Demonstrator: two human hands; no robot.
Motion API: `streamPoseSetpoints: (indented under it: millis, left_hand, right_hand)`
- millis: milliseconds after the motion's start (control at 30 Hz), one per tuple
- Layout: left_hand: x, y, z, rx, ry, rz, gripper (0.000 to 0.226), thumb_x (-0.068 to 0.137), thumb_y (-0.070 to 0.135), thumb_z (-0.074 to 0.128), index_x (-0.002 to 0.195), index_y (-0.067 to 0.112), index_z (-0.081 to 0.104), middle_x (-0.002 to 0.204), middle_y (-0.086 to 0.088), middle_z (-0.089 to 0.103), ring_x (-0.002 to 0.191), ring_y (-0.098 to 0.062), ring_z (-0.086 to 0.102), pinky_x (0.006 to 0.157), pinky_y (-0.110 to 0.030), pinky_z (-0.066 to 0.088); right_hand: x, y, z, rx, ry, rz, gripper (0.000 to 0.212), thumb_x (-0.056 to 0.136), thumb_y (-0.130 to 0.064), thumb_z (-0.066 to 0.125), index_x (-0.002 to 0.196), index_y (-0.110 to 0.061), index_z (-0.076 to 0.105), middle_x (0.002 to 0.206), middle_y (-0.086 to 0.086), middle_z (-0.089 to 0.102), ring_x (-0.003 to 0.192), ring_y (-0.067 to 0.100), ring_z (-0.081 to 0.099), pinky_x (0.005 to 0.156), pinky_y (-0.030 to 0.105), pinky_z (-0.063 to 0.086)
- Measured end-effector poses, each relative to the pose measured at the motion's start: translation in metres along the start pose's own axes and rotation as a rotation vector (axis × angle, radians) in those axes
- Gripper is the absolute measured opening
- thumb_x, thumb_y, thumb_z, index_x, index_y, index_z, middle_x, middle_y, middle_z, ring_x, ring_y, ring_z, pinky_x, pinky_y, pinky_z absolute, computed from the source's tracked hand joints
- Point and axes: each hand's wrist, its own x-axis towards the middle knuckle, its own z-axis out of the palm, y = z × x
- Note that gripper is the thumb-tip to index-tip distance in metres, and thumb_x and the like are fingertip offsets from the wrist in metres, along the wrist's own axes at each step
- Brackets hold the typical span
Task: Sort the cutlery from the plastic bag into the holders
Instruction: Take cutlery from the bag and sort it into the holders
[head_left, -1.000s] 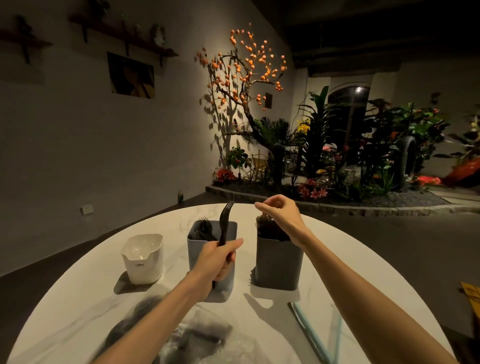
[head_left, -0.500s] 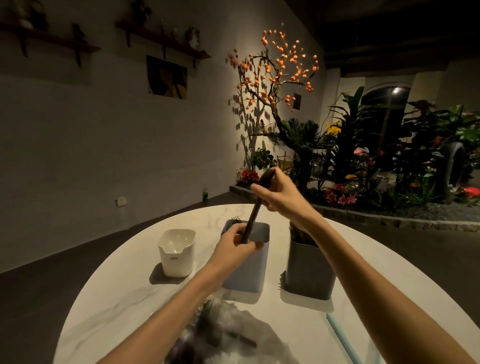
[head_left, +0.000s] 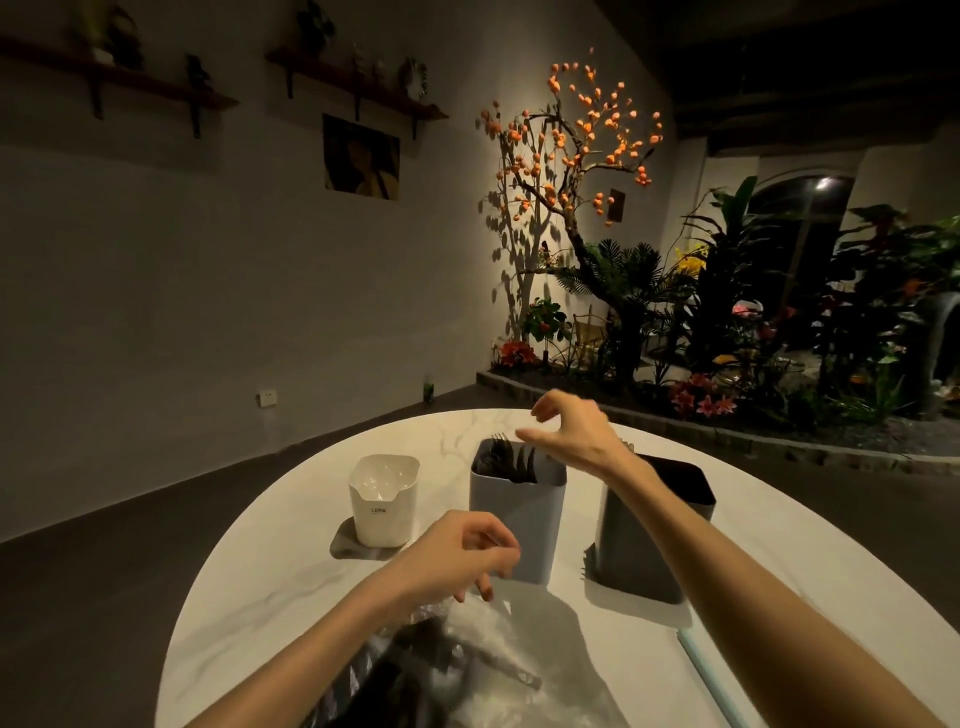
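Three holders stand in a row on the round white marble surface (head_left: 291, 561): white holder (head_left: 383, 501) on the left, light grey holder (head_left: 517, 512) in the middle, dark grey holder (head_left: 649, 540) on the right. All upright, apart from each other.

White holder: looks empty inside, small label on its front. Light grey holder: black forks (head_left: 511, 460) stand in it, tines up, above the rim. Dark grey holder: contents mostly hidden behind the right forearm, can't tell what's in it.

Right hand (head_left: 569, 434) hovers just above the light grey holder's far rim. Fingers spread loose, thumb and index apart, holding nothing. Slightly blurred.

Left hand (head_left: 462, 553) hangs in front of the light grey holder, just above the bag. Fingers curl loosely downward, nothing in them.

Clear plastic bag (head_left: 467, 660) lies crumpled at the near edge of the surface, under the left wrist. Dark cutlery (head_left: 415, 654) inside it, probably more black plastic pieces, too blurred to tell the types.

Pale blue strip (head_left: 711, 675) lies on the surface at the near right, under the right forearm.

Background: dim room, two wall shelves (head_left: 358, 83) with small objects, a picture (head_left: 362, 157) below them, a lit tree with orange fruit (head_left: 576, 140), and a planter bed of green plants and flowers (head_left: 727, 332) behind the surface. Wall socket (head_left: 267, 398) low on the left wall.
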Motion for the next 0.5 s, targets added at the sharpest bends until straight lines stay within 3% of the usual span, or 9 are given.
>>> streamPoseSetpoints:
  millis: [100, 167, 233, 267, 333, 400, 433, 500]
  left_hand:
    - [-0.021, 0.013, 0.011, 0.183, -0.182, -0.075, 0.054, 0.081, 0.065, 0.070, 0.125, 0.035, 0.059, 0.118, 0.009, 0.065, 0.092, -0.009, 0.065, 0.078, -0.029, 0.053]
    - [-0.040, 0.013, 0.027, 0.394, -0.311, -0.117, 0.087, 0.070, 0.074, 0.072, 0.143, 0.044, 0.037, 0.139, 0.010, 0.045, 0.119, -0.012, 0.052, 0.100, -0.037, 0.049]
    - [-0.058, 0.005, 0.041, 0.640, -0.323, -0.062, 0.100, 0.070, 0.061, 0.081, 0.151, 0.043, 0.025, 0.148, 0.008, 0.035, 0.131, -0.015, 0.043, 0.111, -0.041, 0.043]
    - [-0.066, 0.001, 0.046, 0.700, -0.277, -0.036, 0.095, 0.074, 0.047, 0.083, 0.151, 0.040, 0.027, 0.147, 0.007, 0.038, 0.129, -0.014, 0.045, 0.108, -0.038, 0.044]
    - [-0.073, -0.006, 0.048, 0.579, -0.112, -0.021, 0.067, 0.082, 0.015, 0.076, 0.140, 0.033, 0.046, 0.133, 0.006, 0.052, 0.113, -0.011, 0.053, 0.092, -0.026, 0.051]
    - [-0.081, -0.002, 0.041, 0.293, 0.085, -0.017, 0.044, 0.080, -0.004, 0.061, 0.107, 0.031, 0.061, 0.110, 0.004, 0.060, 0.099, -0.013, 0.058, 0.073, -0.025, 0.052]
    - [-0.086, 0.002, 0.035, 0.183, 0.181, 0.017, 0.041, 0.076, -0.008, 0.056, 0.090, 0.030, 0.062, 0.100, 0.002, 0.061, 0.096, -0.017, 0.058, 0.074, -0.031, 0.053]
    - [-0.098, 0.013, 0.021, 0.123, 0.258, 0.049, 0.042, 0.073, -0.013, 0.050, 0.065, 0.026, 0.063, 0.095, 0.001, 0.060, 0.100, -0.019, 0.056, 0.093, -0.043, 0.051]
  right_hand:
    - [-0.031, -0.019, -0.038, 0.020, 0.070, -0.081, 0.030, 0.092, -0.041, 0.067, 0.113, -0.018, 0.065, 0.109, -0.001, 0.069, 0.091, 0.009, 0.064, 0.080, 0.030, 0.057]
    - [-0.073, -0.030, -0.051, 0.110, -0.099, -0.082, 0.024, 0.095, -0.039, 0.064, 0.107, -0.018, 0.066, 0.096, -0.004, 0.071, 0.075, 0.005, 0.066, 0.063, 0.023, 0.054]
    - [-0.116, -0.034, -0.050, 0.133, -0.378, -0.057, 0.022, 0.096, -0.038, 0.062, 0.102, -0.017, 0.066, 0.085, -0.003, 0.071, 0.069, 0.008, 0.068, 0.059, 0.023, 0.057]
    - [-0.137, -0.034, -0.047, 0.126, -0.520, -0.038, 0.021, 0.096, -0.036, 0.063, 0.100, -0.016, 0.067, 0.082, -0.003, 0.072, 0.069, 0.010, 0.069, 0.062, 0.024, 0.058]
    - [-0.177, -0.032, -0.038, 0.145, -0.754, 0.009, 0.021, 0.097, -0.032, 0.063, 0.100, -0.012, 0.070, 0.083, -0.001, 0.074, 0.074, 0.013, 0.071, 0.066, 0.023, 0.058]
    - [-0.208, -0.032, -0.025, 0.184, -0.874, 0.014, 0.022, 0.097, -0.029, 0.064, 0.105, -0.010, 0.071, 0.094, 0.003, 0.076, 0.085, 0.016, 0.073, 0.076, 0.023, 0.059]
    - [-0.220, -0.032, -0.018, 0.185, -0.880, -0.006, 0.022, 0.098, -0.028, 0.063, 0.109, -0.012, 0.072, 0.103, 0.003, 0.075, 0.093, 0.016, 0.072, 0.084, 0.025, 0.058]
    - [-0.236, -0.036, -0.002, 0.144, -0.812, -0.056, 0.025, 0.099, -0.028, 0.061, 0.119, -0.017, 0.070, 0.121, 0.000, 0.070, 0.105, 0.013, 0.067, 0.097, 0.026, 0.054]
